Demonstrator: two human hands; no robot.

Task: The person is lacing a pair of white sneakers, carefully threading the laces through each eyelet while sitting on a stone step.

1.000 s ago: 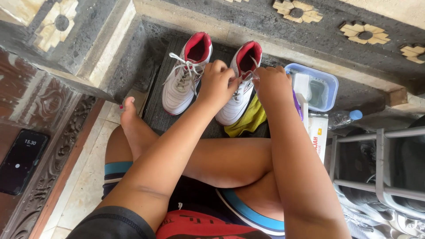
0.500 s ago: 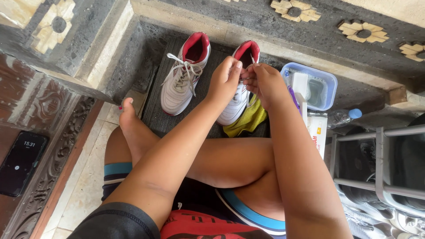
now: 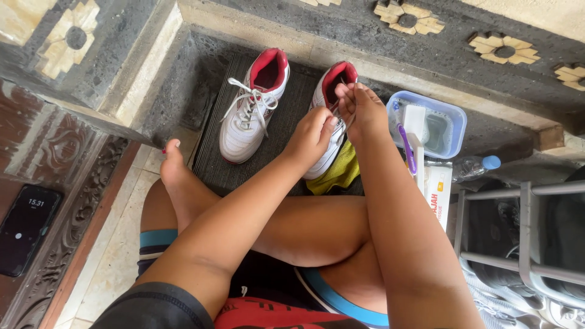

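Both of my hands have climbed since the earlier frames, from the middle of the right-hand sneaker up toward its red-lined opening. My right hand now sits at the collar, fingers pinched narrow on a white lace and drawing it upward. My left hand lies just below it on the tongue, curled close over the lacing; whether it grips a lace end I cannot tell. One hand steadies the shoe while the other pulls, which keeps the lace taut.

This sneaker stands on the dark ribbed mat, toe pointing back at me, so the eyelets face my reach. Its partner, the left-hand sneaker, stands just beside it on the same mat, laces loosely crossed and untouched. A yellow cloth lies tucked against the near side of the sneaker I am lacing. Right of that sneaker sits a clear plastic tub with a purple-handled brush leaning out of it. Well to the left of the mat, a phone lies on the carved dark floor panel. My bare foot rests at the mat's near corner.
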